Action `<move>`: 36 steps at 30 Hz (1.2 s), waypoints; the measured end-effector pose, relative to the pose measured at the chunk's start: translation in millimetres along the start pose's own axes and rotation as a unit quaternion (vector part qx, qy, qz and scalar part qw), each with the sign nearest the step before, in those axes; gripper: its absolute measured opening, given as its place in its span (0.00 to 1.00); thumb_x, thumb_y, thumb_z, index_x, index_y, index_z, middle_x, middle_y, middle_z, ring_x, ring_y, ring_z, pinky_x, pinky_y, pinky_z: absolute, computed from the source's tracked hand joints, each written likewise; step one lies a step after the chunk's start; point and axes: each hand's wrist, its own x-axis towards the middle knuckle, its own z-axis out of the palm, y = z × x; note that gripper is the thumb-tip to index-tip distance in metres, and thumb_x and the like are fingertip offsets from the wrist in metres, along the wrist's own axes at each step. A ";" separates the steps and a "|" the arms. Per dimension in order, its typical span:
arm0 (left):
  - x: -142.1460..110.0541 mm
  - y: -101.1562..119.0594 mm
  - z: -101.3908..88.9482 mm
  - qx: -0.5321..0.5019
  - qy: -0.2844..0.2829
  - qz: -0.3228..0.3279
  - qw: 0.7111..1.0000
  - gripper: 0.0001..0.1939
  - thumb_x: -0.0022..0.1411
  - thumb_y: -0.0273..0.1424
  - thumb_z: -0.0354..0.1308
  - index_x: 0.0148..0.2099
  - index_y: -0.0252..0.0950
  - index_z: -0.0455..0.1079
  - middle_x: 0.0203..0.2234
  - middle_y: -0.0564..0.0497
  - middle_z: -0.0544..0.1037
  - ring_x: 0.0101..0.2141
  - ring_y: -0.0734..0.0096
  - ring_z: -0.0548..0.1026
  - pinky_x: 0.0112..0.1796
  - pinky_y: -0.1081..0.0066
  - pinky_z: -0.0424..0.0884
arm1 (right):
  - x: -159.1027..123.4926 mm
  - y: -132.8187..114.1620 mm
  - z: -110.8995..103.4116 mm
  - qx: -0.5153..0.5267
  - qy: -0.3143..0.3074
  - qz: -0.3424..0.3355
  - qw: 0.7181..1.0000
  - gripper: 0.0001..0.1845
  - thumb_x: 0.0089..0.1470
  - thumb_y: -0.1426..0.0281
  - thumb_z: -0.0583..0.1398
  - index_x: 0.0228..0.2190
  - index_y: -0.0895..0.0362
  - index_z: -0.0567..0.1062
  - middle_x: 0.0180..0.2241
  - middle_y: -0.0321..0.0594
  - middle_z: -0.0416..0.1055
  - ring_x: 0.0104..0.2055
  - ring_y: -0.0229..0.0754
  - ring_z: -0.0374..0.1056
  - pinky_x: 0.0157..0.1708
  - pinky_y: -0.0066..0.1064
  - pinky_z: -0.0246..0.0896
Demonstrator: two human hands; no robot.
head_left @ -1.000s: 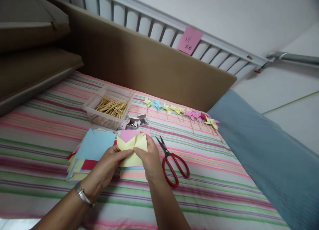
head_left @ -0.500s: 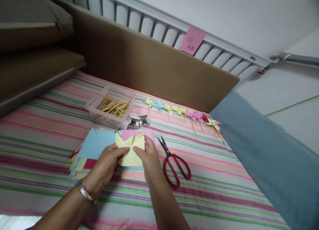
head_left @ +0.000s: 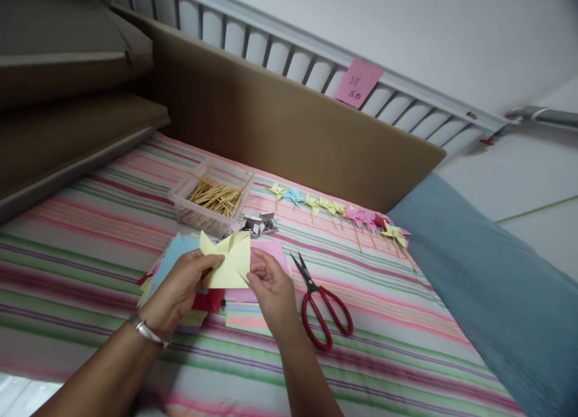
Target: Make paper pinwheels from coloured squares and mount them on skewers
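A square of pale yellow paper [head_left: 232,266] is held above stacks of coloured paper, with part of its upper edge folded in toward the centre. My left hand [head_left: 185,278], a silver bangle on its wrist, pinches it with the thumb pressed near the middle. At the lower right corner, my right hand [head_left: 273,287] grips the paper between thumb and fingertips. Beneath lie a blue sheet [head_left: 174,257], a pink sheet [head_left: 275,254] and a red piece [head_left: 210,301]. Scissors with red handles [head_left: 318,305] rest right of my right hand, blades slightly apart.
A clear plastic box [head_left: 205,218] of wooden sticks stands behind the paper, beside small white boxes [head_left: 259,224] of metal bits. Several paper pinwheels on sticks [head_left: 359,218] line the back. A brown board [head_left: 293,128] rises behind the striped cloth [head_left: 397,345].
My right hand has moved from the paper's upper right part down to its lower right corner. The left thumb stays near the centre. The camera view has shifted slightly.
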 end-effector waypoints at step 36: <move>1.5 -18.7 7.7 0.074 0.002 -0.026 0.997 0.09 0.38 0.29 0.65 0.26 0.30 0.74 0.17 0.53 0.75 0.18 0.75 0.68 0.21 0.76 0.60 | -1.2 -7.5 -0.6 -0.105 -0.020 0.035 0.994 0.09 0.46 0.69 0.60 0.18 0.56 0.70 0.25 0.34 0.65 0.31 0.39 0.63 0.36 0.29 0.57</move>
